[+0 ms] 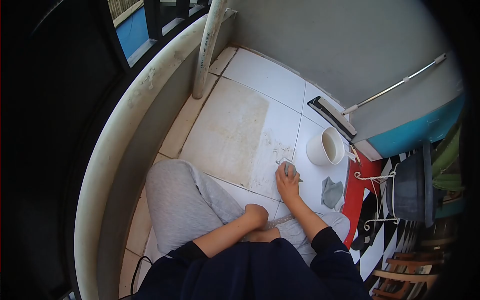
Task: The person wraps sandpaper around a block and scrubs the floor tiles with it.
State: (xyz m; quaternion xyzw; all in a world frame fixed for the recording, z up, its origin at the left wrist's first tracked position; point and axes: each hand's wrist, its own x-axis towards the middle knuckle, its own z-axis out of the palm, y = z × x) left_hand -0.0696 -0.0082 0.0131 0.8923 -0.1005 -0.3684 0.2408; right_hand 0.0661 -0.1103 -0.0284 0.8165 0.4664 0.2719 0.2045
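Landmark: white mug (316, 152), upright on the floor, cloudy liquid inside. Right hand (287, 181): grasping 1 grey wad (290, 170), bunched under the fingers, to the left of the mug on its near side; wad pressed to the floor tile (225, 127). Tile, left of mug: beige film over most of its face, whiter strip closest to mug. Left hand (257, 215): farther left and nearer the body than mug, by the legs; fingers hidden, cannot tell whether clenched. 1 grey cloth (331, 193) lies crumpled just near-side of mug.
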